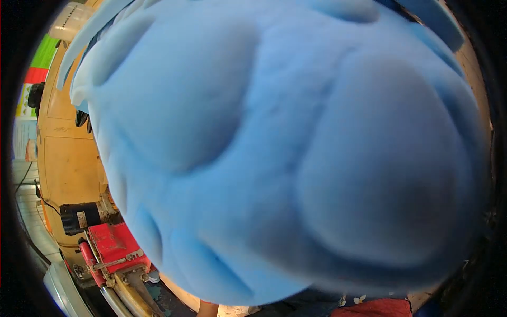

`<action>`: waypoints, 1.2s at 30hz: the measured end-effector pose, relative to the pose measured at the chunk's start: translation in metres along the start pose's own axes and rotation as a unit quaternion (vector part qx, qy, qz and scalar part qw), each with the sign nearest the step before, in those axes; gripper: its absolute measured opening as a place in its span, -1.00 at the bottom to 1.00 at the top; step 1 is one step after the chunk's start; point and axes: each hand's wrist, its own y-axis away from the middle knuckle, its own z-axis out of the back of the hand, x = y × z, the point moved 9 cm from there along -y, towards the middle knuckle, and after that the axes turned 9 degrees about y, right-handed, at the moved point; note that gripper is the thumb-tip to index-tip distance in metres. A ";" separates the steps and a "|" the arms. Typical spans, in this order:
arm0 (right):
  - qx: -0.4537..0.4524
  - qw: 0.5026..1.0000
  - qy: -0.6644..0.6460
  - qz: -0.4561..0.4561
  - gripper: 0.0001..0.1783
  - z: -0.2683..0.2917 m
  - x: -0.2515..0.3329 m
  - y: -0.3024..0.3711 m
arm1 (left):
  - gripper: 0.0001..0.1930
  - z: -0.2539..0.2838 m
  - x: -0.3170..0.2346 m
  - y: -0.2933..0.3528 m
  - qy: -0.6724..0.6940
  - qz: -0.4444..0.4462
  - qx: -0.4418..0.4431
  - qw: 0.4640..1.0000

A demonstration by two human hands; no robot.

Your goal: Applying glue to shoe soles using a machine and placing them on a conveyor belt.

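A big pale-blue moulded piece (274,132), which looks like soft foam or sheet with rounded hollows and bulges, fills most of the view and is very close. Its near right part is blurred. Narrow blue strips of the same colour stick out past its upper left and upper right. At the lower edge, a small patch of skin, which seems to be part of my left hand or arm (207,309), shows just under the blue piece. Its fingers are hidden. Nothing of my right hand shows. What holds the blue piece up is hidden behind it.
On the left are a tan cabinet or panel (74,164), a black motor (82,217) and a red metal machine (113,245) with a lever. A translucent bucket (68,22) stands at upper left. Red cloth (372,308) shows at the bottom right.
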 end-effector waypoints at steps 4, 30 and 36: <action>0.000 0.999 -0.029 -0.040 -0.12 0.004 -0.011 -0.026 | -0.55 -0.002 0.035 0.001 0.023 0.028 0.028 0.999; 0.076 0.947 0.050 0.307 -0.35 0.103 0.136 0.408 | -0.45 0.023 -0.106 0.046 0.206 -0.128 0.129 0.961; 0.168 0.749 0.277 0.578 -0.21 0.048 0.127 0.583 | -0.10 -0.014 -0.132 0.094 0.730 0.141 0.277 0.608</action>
